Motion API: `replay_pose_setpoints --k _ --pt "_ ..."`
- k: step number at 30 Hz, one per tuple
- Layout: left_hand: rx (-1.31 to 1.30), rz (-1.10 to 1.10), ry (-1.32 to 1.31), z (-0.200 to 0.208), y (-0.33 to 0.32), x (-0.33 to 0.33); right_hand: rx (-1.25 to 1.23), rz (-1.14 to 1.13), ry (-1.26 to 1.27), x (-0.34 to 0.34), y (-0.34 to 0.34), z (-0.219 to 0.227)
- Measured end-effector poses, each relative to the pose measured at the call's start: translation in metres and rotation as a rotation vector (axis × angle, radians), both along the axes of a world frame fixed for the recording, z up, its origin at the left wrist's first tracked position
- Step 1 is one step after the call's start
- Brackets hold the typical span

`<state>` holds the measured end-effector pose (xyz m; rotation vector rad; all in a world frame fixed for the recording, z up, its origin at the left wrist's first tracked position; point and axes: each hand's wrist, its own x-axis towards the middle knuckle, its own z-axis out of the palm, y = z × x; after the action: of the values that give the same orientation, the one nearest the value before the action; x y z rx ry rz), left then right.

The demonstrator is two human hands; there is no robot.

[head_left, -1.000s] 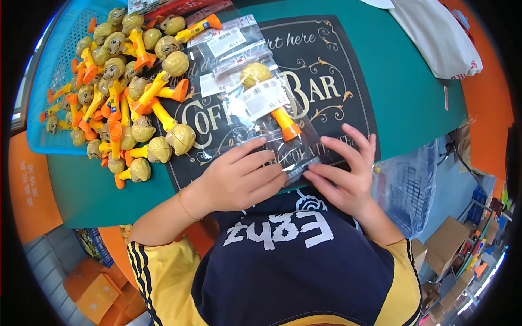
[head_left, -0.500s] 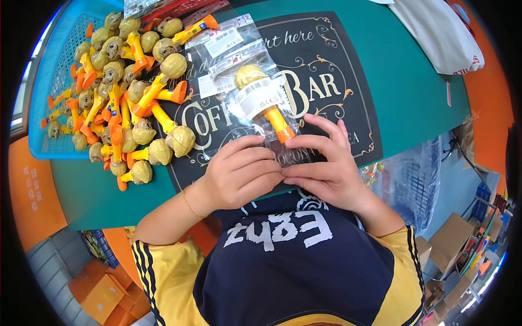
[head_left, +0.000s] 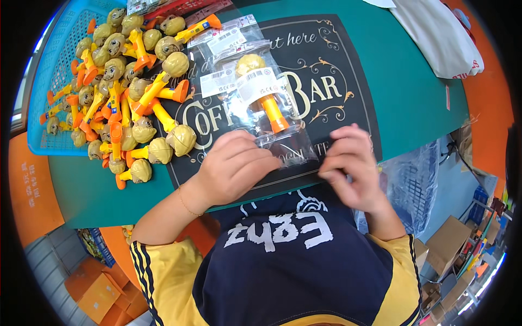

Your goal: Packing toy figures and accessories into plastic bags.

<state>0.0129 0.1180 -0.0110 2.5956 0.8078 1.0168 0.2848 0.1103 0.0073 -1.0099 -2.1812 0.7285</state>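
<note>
A clear plastic bag (head_left: 296, 155) lies flat on the black mat in front of me. Inside it is a doll-headed toy (head_left: 274, 117) with a blond head and a yellow stem ending in orange; a white label (head_left: 255, 87) covers part of it. My left hand (head_left: 234, 165) is closed at the bag's lower left corner, its fingertips partly hidden. To the right of the bag, my right hand (head_left: 353, 165) is apart from it, fingers loosely bent and holding nothing visible. More labelled clear bags (head_left: 225, 41) lie just beyond, overlapping.
At the left, a blue basket (head_left: 41, 138) holds a heap of similar toys (head_left: 114, 98), some spilling onto the mat (head_left: 348, 70). The green table (head_left: 418, 103) carries a white cloth bag (head_left: 435, 41) at the far right. A red basket (head_left: 179, 8) stands at the back.
My right hand has let go of the bag's lower end and moved right. My left hand has shifted slightly left and stays at the bag, whose open-looking lower end now shows.
</note>
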Motion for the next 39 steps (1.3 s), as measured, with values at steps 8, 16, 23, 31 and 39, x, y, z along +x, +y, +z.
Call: replay_pose_setpoints --k 8,16,23,31,39 --pt "0.138 -0.016 0.002 0.006 -0.003 0.011 0.015 0.006 -0.007 0.006 0.005 0.009" --pt "0.089 -0.03 -0.004 0.009 -0.001 0.008 -0.063 0.117 -0.034 -0.022 0.01 0.011" --pt "0.073 -0.037 0.017 0.013 0.002 0.003 0.005 0.128 -0.025 -0.027 0.011 0.003" --pt "0.051 -0.059 0.079 0.009 -0.002 0.002 -0.184 -0.893 0.689 0.081 0.021 0.012" --pt "0.08 -0.133 0.121 0.009 -0.001 0.024 -1.195 -0.257 -0.511 0.189 -0.067 0.002"
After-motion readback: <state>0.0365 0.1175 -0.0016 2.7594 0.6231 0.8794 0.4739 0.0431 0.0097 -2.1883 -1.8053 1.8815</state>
